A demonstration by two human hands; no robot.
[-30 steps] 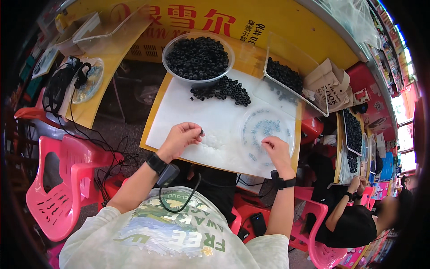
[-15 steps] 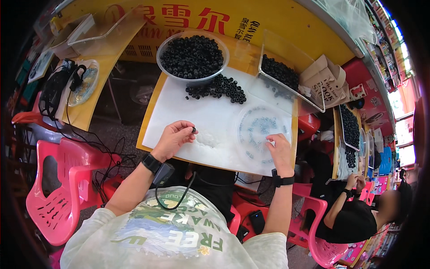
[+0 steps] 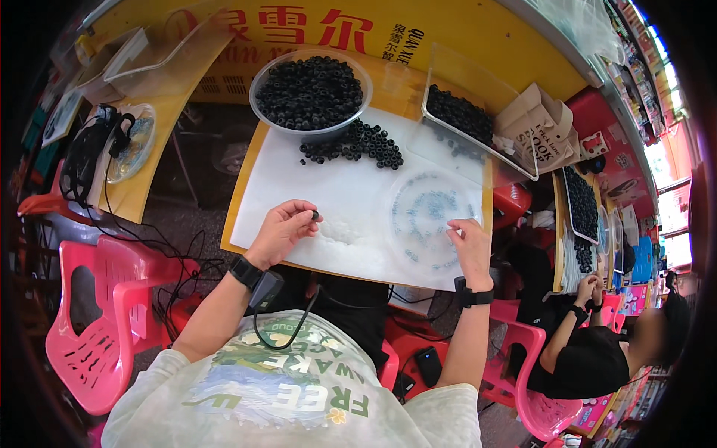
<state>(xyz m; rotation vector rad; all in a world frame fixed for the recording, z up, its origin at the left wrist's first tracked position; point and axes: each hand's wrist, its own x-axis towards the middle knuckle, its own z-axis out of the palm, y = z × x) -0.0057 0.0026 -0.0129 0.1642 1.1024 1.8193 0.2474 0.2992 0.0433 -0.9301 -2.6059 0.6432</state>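
Desk (image 3: 403, 104): carries white sheet (image 3: 299, 179) and bowl (image 3: 310, 134) of black beads (image 3: 306, 93).
Plate (image 3: 397, 239): clear, at right, with blue pieces (image 3: 433, 209).
Right hand (image 3: 472, 246): over plate; grip closed or apart, I cannot tell.
Left hand (image 3: 282, 231): grip clamped on dark bead (image 3: 315, 215).
Dark bead: above sheet; step seems single-bead handling, next move calls for steady pinch.

- Over there, one small, dark bead (image 3: 315, 216) sits pinched in the fingertips of the left hand (image 3: 282, 231).
- A clear round plate (image 3: 433, 247) lies flat, patterned with tiny bluish specks, the right hand (image 3: 470, 245) over its near-right edge.
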